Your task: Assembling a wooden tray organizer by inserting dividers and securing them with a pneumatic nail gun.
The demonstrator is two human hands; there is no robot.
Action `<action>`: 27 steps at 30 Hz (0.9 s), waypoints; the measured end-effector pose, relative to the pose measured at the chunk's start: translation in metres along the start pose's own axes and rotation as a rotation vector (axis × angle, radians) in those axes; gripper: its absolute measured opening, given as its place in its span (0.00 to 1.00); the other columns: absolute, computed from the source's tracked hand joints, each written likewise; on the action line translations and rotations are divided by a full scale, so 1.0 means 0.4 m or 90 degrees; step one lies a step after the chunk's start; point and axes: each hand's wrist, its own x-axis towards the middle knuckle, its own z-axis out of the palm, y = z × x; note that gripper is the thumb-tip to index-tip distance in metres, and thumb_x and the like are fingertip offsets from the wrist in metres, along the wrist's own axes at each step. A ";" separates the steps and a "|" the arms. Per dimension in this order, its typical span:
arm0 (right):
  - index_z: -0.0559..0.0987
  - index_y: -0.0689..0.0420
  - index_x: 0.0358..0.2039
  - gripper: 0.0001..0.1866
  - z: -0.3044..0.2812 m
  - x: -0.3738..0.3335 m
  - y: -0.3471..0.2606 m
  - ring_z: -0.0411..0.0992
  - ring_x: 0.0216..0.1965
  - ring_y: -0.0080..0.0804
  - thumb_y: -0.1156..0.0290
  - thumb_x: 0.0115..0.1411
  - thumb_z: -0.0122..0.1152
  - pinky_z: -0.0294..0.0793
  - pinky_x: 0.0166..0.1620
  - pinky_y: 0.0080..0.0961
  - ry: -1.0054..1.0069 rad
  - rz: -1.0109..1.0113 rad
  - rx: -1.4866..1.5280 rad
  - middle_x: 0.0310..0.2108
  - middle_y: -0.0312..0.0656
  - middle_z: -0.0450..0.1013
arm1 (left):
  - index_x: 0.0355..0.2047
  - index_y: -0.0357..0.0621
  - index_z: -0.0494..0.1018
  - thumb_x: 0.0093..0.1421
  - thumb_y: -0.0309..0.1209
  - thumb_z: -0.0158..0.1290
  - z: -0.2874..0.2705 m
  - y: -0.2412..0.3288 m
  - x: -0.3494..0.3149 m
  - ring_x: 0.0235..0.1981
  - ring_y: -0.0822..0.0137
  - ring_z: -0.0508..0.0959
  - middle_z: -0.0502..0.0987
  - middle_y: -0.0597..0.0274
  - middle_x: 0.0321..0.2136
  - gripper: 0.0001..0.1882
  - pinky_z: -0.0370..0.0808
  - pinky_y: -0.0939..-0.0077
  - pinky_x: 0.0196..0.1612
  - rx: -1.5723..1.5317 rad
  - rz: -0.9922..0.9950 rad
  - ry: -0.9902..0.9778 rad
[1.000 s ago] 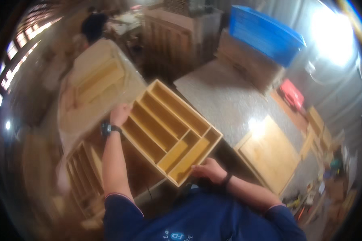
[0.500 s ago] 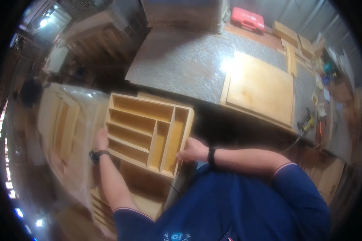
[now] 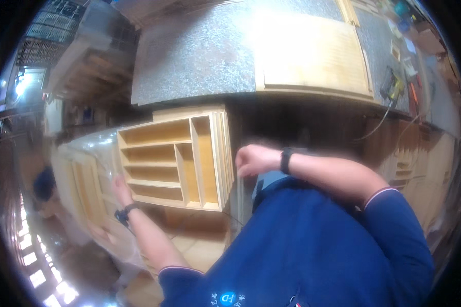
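A pale wooden cutlery tray [image 3: 195, 153], divided into several long and short compartments, lies on top of a stack of similar trays [image 3: 224, 148]. My left hand [image 3: 122, 190] is at the tray's left edge, near its front corner, with the fingers closed against the side; part of the grip is hard to make out. To the right of the stack, my right hand [image 3: 257, 159] hangs in the air, apart from the tray. Its fingers are curled in, and nothing shows in them. Clear plastic film [image 3: 103, 148] covers more wooden trays [image 3: 84, 176] on the left.
Across the back runs a grey speckled worktable [image 3: 194, 56] carrying flat wooden panels [image 3: 312, 56]. A yellow-and-black power tool [image 3: 394, 89] with a cord lies at its right. Another person [image 3: 46, 184] is at the far left. An open wooden box [image 3: 202, 238] stands before the stack.
The tray has come down and lines up with the stack beneath. My right hand has let go of its right side and drawn away. The view has shifted.
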 end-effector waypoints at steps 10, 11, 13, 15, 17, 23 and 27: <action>0.84 0.58 0.32 0.07 -0.280 -0.555 0.707 0.81 0.28 0.29 0.68 0.59 0.71 0.81 0.35 0.32 0.584 0.255 0.114 0.27 0.41 0.82 | 0.52 0.31 0.77 0.74 0.36 0.48 0.104 0.166 -0.509 0.45 0.57 0.80 0.82 0.51 0.45 0.19 0.76 0.60 0.51 -0.341 -0.116 0.210; 0.83 0.59 0.33 0.07 -0.292 -0.651 0.794 0.81 0.28 0.28 0.69 0.60 0.70 0.81 0.34 0.30 0.614 0.262 0.162 0.26 0.39 0.81 | 0.49 0.33 0.76 0.73 0.35 0.48 0.107 0.187 -0.588 0.44 0.58 0.79 0.80 0.51 0.44 0.16 0.76 0.60 0.49 -0.404 -0.189 0.193; 0.80 0.57 0.33 0.08 -0.303 -0.820 0.930 0.78 0.25 0.26 0.67 0.64 0.68 0.76 0.27 0.25 0.686 0.252 0.442 0.23 0.36 0.76 | 0.44 0.33 0.75 0.72 0.35 0.49 0.094 0.182 -0.724 0.39 0.63 0.76 0.77 0.57 0.37 0.14 0.74 0.68 0.44 -0.492 -0.364 0.309; 0.75 0.55 0.29 0.18 -0.290 -1.038 1.061 0.68 0.19 0.24 0.57 0.70 0.64 0.70 0.23 0.28 0.787 0.350 0.347 0.21 0.32 0.70 | 0.46 0.33 0.69 0.72 0.33 0.48 0.167 0.312 -0.855 0.39 0.59 0.72 0.70 0.54 0.40 0.13 0.68 0.64 0.44 -0.492 -0.321 0.316; 0.79 0.56 0.29 0.23 -0.240 -1.213 1.220 0.73 0.27 0.30 0.49 0.74 0.58 0.72 0.25 0.33 0.901 0.362 0.427 0.22 0.34 0.71 | 0.28 0.46 0.69 0.69 0.32 0.49 0.138 0.396 -0.957 0.21 0.69 0.67 0.66 0.69 0.21 0.11 0.64 0.71 0.24 -0.430 -0.224 0.324; 0.84 0.55 0.45 0.20 0.016 -1.879 2.007 0.81 0.43 0.43 0.55 0.74 0.49 0.78 0.44 0.47 0.839 0.624 -0.442 0.42 0.45 0.84 | 0.28 0.47 0.70 0.69 0.30 0.51 0.414 0.626 -1.397 0.18 0.69 0.69 0.72 0.66 0.22 0.10 0.66 0.74 0.21 -0.423 -0.281 -0.044; 0.86 0.46 0.51 0.21 0.008 -2.379 2.099 0.80 0.53 0.51 0.50 0.70 0.52 0.79 0.54 0.50 0.815 0.968 -0.362 0.51 0.47 0.83 | 0.55 0.41 0.77 0.72 0.36 0.58 0.709 0.751 -1.827 0.24 0.69 0.78 0.81 0.61 0.30 0.16 0.75 0.77 0.25 -0.283 -0.378 -0.641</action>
